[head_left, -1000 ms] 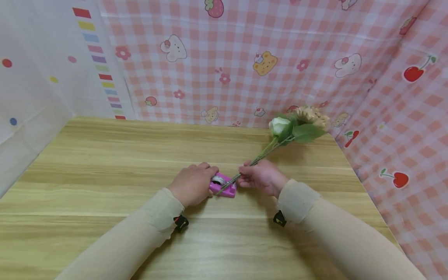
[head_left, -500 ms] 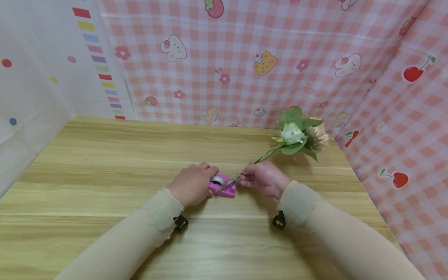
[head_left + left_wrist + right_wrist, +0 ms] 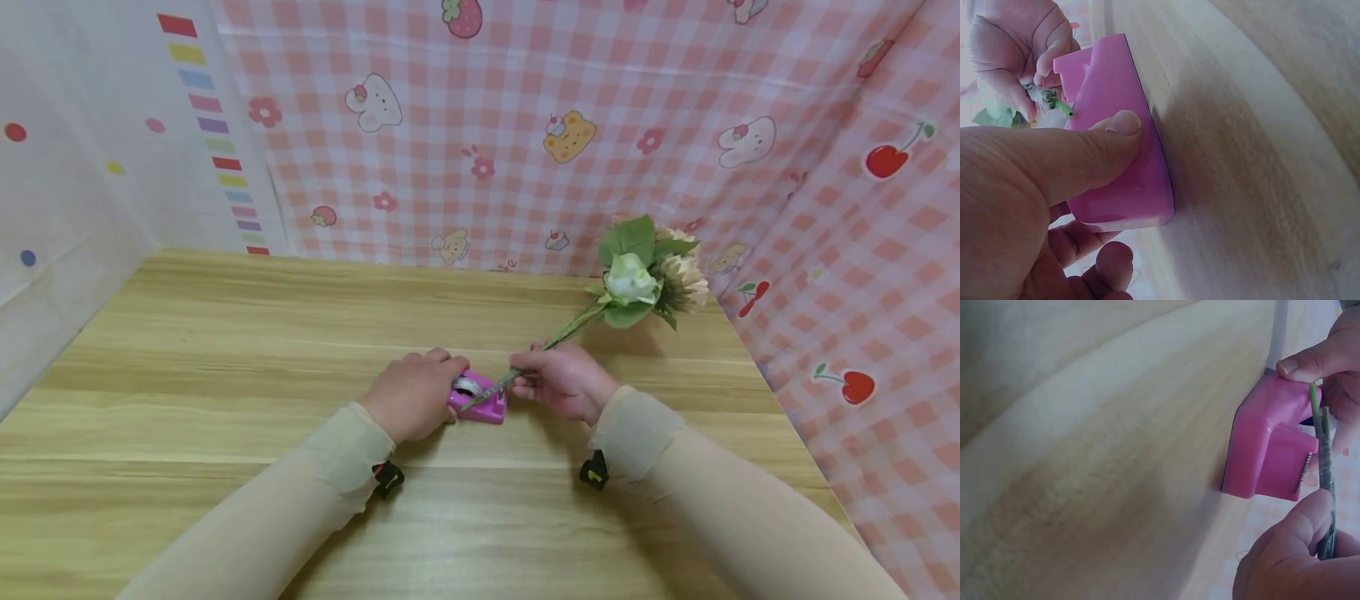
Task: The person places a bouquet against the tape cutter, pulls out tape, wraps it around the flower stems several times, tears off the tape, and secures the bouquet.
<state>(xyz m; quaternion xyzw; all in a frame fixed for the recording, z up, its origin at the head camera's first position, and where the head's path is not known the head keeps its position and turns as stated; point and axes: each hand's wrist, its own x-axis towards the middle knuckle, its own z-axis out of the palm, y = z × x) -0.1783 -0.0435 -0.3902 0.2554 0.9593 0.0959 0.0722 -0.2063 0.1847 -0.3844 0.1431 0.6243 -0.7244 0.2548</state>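
A pink tape dispenser point(image 3: 491, 411) with a roll of tape in it stands on the wooden table. My left hand point(image 3: 415, 396) grips its left end, the thumb point(image 3: 1110, 140) laid along its side in the left wrist view. Between thumb and fingers my right hand point(image 3: 562, 379) pinches the stems point(image 3: 572, 326) of a small bunch of artificial flowers. A white rose point(image 3: 632, 280) and a beige bloom point(image 3: 686, 279) top the bunch at the upper right. Clear tape appears wound round the stems point(image 3: 1325, 465) in the right wrist view. Their cut ends reach over the dispenser, near its toothed edge point(image 3: 1304, 472).
The wooden table point(image 3: 225, 350) extends around both hands. A pink checked cloth point(image 3: 450, 108) hangs behind it, close to the blooms, and another checked cloth point(image 3: 885, 292) lines the right side. White sheeting point(image 3: 67, 192) with coloured dots covers the left.
The flower bunch has rolled about its stems, so the rose has swung right and now faces the camera. My right fingers have shifted slightly on the stems. The left hand and dispenser stay put.
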